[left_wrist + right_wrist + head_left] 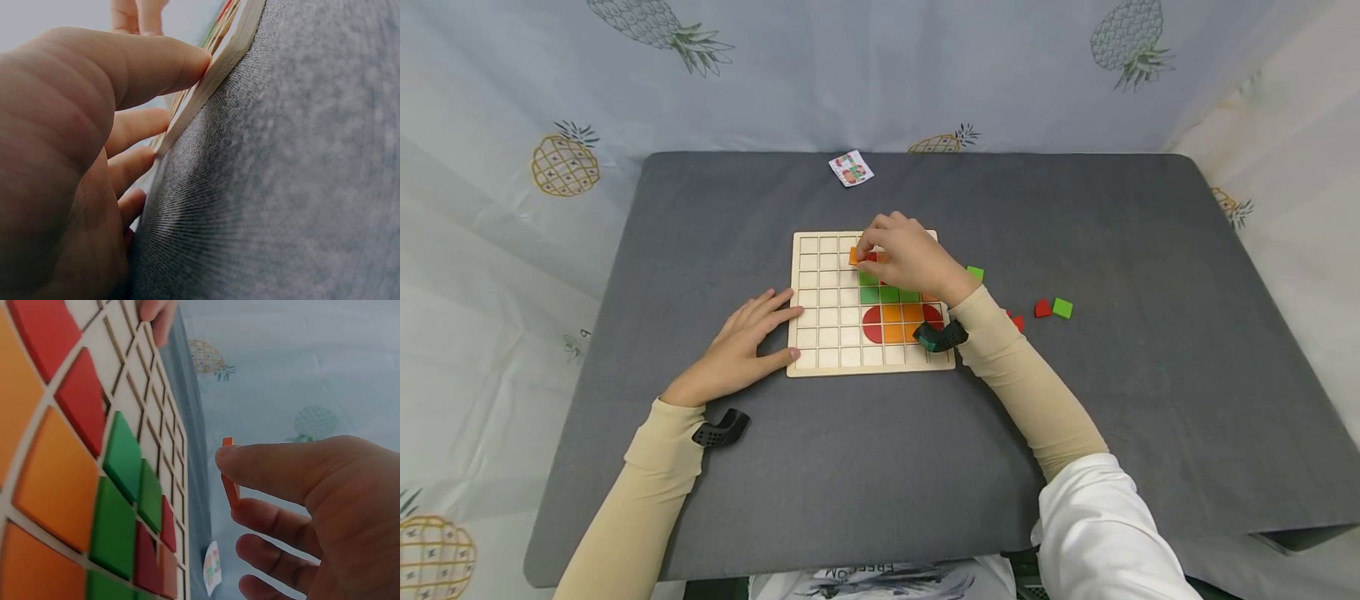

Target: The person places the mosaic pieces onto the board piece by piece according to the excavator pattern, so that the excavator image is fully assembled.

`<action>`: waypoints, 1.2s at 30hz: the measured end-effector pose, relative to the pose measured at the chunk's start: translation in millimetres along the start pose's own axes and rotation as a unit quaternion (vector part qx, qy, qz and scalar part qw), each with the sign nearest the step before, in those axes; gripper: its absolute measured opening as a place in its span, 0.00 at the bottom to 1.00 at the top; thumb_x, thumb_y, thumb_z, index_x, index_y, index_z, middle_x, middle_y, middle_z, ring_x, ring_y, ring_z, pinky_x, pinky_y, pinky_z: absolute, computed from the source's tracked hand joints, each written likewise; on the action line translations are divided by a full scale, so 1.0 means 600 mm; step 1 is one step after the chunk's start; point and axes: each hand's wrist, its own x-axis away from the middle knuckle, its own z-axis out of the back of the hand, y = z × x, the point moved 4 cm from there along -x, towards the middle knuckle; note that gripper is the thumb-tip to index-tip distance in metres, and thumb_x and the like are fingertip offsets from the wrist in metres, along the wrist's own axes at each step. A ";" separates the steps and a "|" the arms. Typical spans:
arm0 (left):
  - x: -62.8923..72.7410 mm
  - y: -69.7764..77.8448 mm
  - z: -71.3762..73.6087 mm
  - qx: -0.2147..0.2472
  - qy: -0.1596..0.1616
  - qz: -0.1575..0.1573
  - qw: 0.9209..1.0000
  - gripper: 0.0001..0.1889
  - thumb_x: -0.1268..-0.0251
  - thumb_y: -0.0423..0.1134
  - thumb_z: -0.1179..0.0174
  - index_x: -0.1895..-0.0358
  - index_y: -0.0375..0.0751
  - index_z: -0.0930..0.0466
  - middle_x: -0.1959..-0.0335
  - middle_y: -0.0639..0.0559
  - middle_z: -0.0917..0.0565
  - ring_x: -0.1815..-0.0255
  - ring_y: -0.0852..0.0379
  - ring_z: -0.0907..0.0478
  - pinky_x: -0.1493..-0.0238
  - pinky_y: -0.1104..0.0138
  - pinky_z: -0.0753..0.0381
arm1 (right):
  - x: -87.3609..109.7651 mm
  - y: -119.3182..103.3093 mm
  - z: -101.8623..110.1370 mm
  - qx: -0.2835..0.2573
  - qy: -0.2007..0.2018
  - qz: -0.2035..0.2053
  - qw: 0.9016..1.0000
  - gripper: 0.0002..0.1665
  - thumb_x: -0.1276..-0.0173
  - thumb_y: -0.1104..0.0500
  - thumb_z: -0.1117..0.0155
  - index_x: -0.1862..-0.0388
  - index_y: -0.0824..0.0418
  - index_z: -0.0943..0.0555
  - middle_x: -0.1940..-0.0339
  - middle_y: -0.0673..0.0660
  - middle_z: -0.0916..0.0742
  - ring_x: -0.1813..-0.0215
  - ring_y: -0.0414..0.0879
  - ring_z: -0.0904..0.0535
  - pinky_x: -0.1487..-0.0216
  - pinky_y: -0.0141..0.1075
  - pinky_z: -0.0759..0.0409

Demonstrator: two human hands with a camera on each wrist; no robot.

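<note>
A wooden grid board (850, 372) lies on the table, with red, orange and green tiles set in its right half. My left hand (741, 346) rests at the board's left edge, fingers spread and fairly straight; in the left wrist view the thumb (181, 62) touches the side of the board. Over the upper part of the board, my right hand (908, 257) pinches a small orange tile (230, 487) between thumb and forefinger. The right wrist view shows that tile held up off the grid, its other fingers loosely bent. Part of the tiled area is hidden under the right hand and wrist.
Beyond the board lies a small printed card (852, 168). Loose pieces are scattered right of the board, among them a red one (1042, 308) and green ones (1062, 308). The grey table (1135, 400) is backed by a pineapple-print curtain (880, 75).
</note>
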 end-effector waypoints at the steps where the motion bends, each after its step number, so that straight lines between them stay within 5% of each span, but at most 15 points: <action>1: 0.000 0.000 0.000 0.000 0.000 0.000 1.000 0.34 0.29 0.48 0.36 0.22 0.50 0.37 0.15 0.50 0.49 0.14 0.44 0.60 0.18 0.41 0.62 | 0.000 -0.001 -0.003 0.004 -0.003 0.000 1.000 0.07 0.30 0.52 0.30 0.57 0.53 0.13 0.54 0.53 0.16 0.50 0.51 0.28 0.46 0.45 0.32; 20: -0.002 0.003 -0.004 -0.001 -0.001 -0.006 1.000 0.35 0.29 0.47 0.36 0.22 0.50 0.37 0.15 0.50 0.49 0.14 0.44 0.59 0.19 0.40 0.62 | -0.003 -0.004 -0.050 0.061 -0.025 0.035 0.997 0.08 0.28 0.51 0.32 0.55 0.52 0.14 0.53 0.50 0.14 0.51 0.51 0.27 0.47 0.44 0.28; 36: 0.000 0.003 -0.002 0.003 0.002 -0.007 1.000 0.34 0.28 0.47 0.37 0.22 0.49 0.36 0.15 0.49 0.49 0.14 0.43 0.59 0.18 0.40 0.62 | -0.003 -0.013 -0.049 0.094 -0.037 0.024 0.995 0.09 0.26 0.52 0.35 0.53 0.52 0.12 0.52 0.51 0.15 0.46 0.51 0.25 0.34 0.48 0.29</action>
